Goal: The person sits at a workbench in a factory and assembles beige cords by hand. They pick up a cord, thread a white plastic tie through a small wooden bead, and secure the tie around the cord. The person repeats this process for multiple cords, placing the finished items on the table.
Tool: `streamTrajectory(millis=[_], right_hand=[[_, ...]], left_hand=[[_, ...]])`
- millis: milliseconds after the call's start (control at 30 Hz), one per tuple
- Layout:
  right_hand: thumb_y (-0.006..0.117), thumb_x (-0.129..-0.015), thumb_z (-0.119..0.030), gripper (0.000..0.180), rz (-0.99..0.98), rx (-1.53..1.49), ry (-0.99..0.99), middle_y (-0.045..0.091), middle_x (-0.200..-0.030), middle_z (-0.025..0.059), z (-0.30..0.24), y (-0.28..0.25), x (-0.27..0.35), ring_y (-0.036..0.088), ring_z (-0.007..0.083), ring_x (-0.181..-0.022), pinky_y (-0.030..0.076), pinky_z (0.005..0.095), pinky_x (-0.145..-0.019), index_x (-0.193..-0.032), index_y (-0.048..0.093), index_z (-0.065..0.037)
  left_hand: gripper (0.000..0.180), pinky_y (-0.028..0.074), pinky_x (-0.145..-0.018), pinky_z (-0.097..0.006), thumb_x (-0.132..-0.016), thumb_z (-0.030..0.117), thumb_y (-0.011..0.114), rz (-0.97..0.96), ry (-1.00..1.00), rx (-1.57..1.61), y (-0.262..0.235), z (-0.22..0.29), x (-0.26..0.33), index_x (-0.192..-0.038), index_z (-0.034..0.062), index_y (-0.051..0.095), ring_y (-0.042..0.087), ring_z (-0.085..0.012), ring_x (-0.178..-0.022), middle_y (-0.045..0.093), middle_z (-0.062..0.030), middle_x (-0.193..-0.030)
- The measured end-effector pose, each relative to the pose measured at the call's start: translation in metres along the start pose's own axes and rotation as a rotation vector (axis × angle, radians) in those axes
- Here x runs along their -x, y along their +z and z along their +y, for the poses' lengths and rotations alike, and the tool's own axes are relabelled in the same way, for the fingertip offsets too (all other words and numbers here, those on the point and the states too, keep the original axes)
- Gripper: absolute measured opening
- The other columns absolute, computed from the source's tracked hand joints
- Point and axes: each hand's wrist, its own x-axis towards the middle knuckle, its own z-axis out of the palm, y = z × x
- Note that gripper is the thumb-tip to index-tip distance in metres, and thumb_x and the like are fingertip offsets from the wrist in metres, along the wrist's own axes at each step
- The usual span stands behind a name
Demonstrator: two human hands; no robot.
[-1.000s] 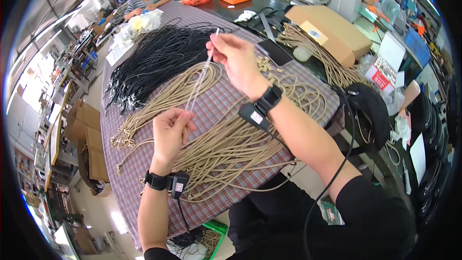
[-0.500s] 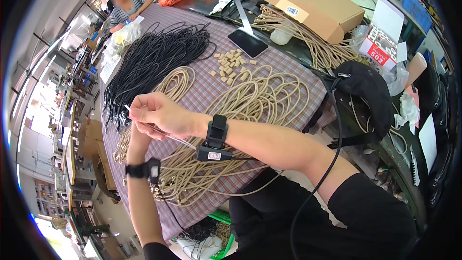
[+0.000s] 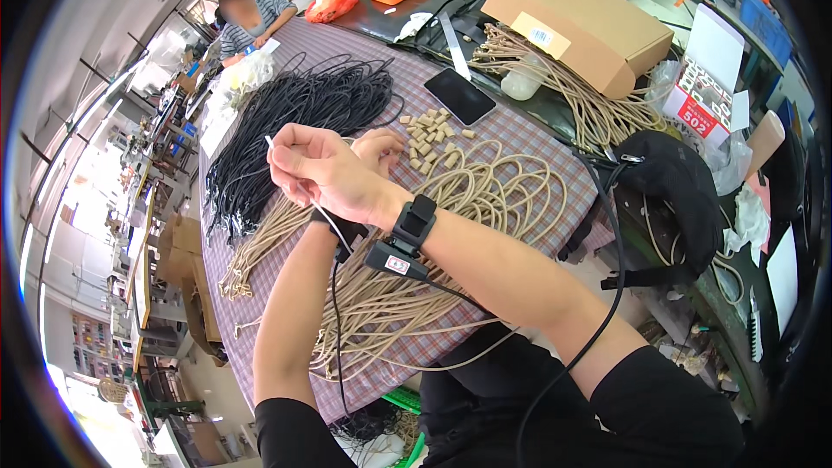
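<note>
At the left, black cords (image 3: pixel 303 104) lie on the cloth-covered bench (image 3: pixel 412 78). Your right hand (image 3: pixel 322 175) pinches a thin white strip (image 3: pixel 328 219) in a closed grip, above tan cords (image 3: pixel 407 295). Your left hand (image 3: pixel 379 148) is partly hidden behind it, grip state indeterminable, near the small beige pieces (image 3: pixel 427 134). Further right lies a phone (image 3: pixel 459 96).

Left hand (image 3: pixel 378 149) and right hand (image 3: pixel 322 172) bare. Left sleeve (image 3: pixel 299 435), right sleeve (image 3: pixel 667 403): both black. Black trousers (image 3: pixel 477 377). Right wrist: black strap (image 3: pixel 416 221), black box (image 3: pixel 381 256) with white sticker (image 3: pixel 397 265), red marking, thin black lead (image 3: pixel 452 291). Left wrist: dark band (image 3: pixel 348 229), partly hidden, thin black wire (image 3: pixel 335 303). Thicker black cable (image 3: pixel 621 251) crosses right arm near the sleeve.
</note>
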Motion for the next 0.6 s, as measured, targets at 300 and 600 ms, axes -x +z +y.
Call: streamTrajectory(millis=[300, 600], right_hand=[[0.069, -0.109, -0.017, 0.011, 0.119, 0.237, -0.022, 0.063, -0.096, -0.0037, -0.009, 0.003, 0.001, 0.051, 0.0027, -0.077, 0.041, 0.0222, -0.066, -0.114, 0.067, -0.008], [0.069, -0.104, -0.011, 0.012, 0.085, 1.049, -0.122, 0.071, -0.087, 0.0056, 0.004, 0.048, 0.015, 0.062, 0.0102, -0.074, 0.049, 0.0297, -0.067, -0.1, 0.07, 0.0]], left_hand=[[0.011, 0.053, -0.067, -0.032, -0.097, -0.003, 0.07, 0.181, -0.296, 0.181, -0.114, 0.03, 0.047, -0.106, 0.0006, 0.067, 0.063, -0.0122, -0.077, 0.072, -0.0096, -0.095], [0.022, 0.054, -0.068, -0.024, -0.1, -0.005, 0.071, 0.536, -0.409, 0.634, -0.208, 0.105, 0.115, -0.122, -0.0055, 0.074, 0.065, -0.0094, -0.073, 0.075, -0.007, -0.093]])
